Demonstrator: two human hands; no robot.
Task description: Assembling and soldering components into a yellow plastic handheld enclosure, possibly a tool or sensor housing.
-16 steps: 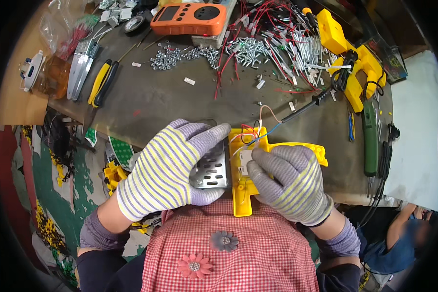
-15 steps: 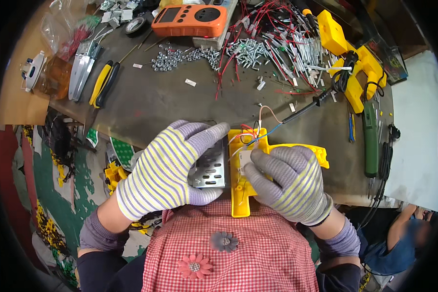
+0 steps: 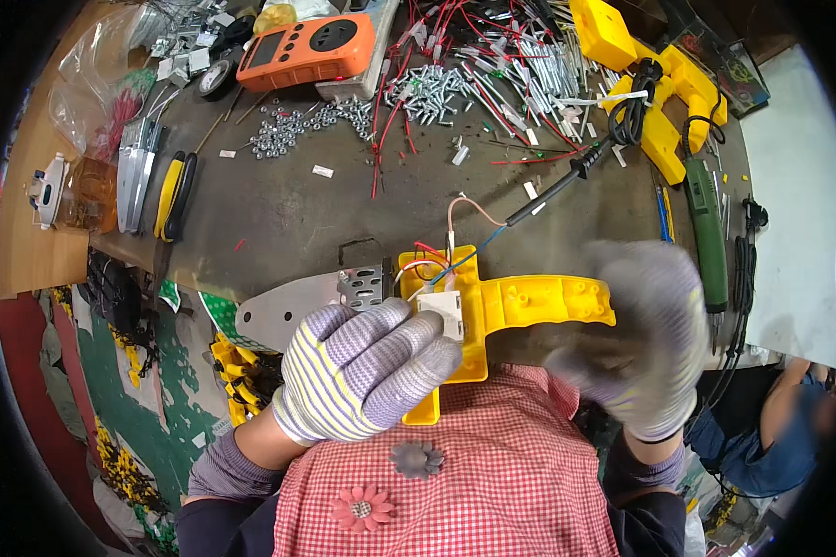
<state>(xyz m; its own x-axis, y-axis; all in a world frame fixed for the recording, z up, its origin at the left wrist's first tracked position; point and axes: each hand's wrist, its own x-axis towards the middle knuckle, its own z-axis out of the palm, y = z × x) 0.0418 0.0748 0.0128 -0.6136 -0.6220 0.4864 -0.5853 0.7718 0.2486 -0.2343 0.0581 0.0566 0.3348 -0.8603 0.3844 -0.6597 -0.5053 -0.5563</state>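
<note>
Head view: yellow casing [image 3: 481, 314] beneath bent left fingers [image 3: 429, 364]; right fingers [image 3: 593, 376] blurred; both grips unclear

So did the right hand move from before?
Yes. The right hand has moved rightward, away from the white piece in the yellow shell and closer to the green tool.
</note>
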